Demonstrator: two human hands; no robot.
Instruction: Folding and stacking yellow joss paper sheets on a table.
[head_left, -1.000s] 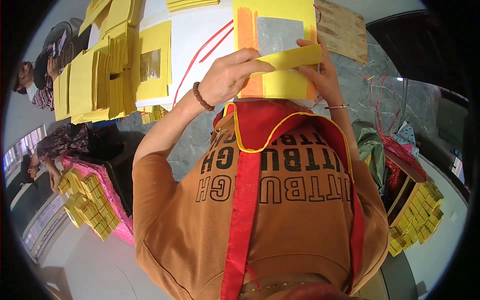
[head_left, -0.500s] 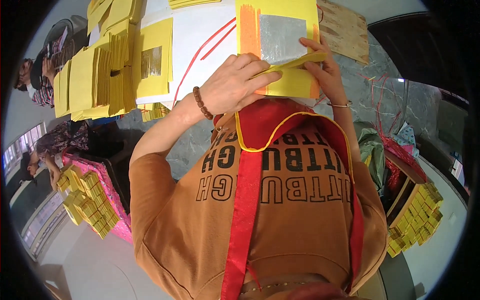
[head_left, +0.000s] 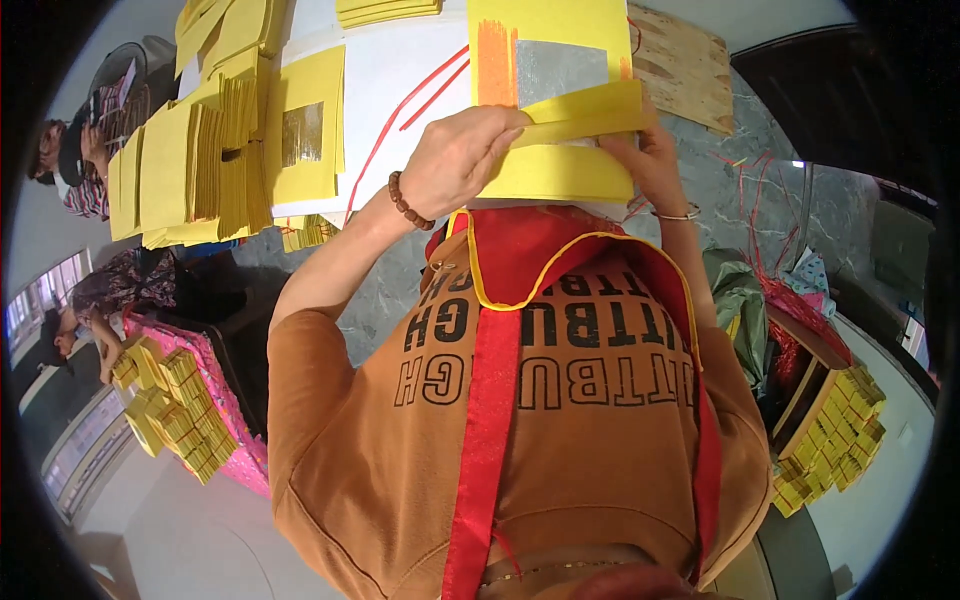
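Observation:
My left hand [head_left: 462,160] is closed on the left end of a folded strip of yellow paper [head_left: 580,112], its thumb and fingers pinching it. My right hand [head_left: 650,158] holds the strip's right end, its fingers partly hidden behind the paper. The strip stands raised above a stack of yellow paper sheets [head_left: 560,180] at the near edge of the white table. Beyond it, a silver square [head_left: 562,68] and an orange band [head_left: 496,62] show on the top sheet. The strip covers the lower part of the square.
Piles of folded yellow paper [head_left: 190,160] and a sheet with a darker metallic square [head_left: 303,135] lie left on the white table [head_left: 390,60]. Red strips [head_left: 405,100] lie between. A wooden board [head_left: 680,65] is at right. Two people sit far left; yellow bundles [head_left: 830,440] stand lower right.
The folded paper edge has been lifted into a taller strip and now hides more of the silver square. My left hand has drawn slightly left, its fingers now pinching the strip's end.

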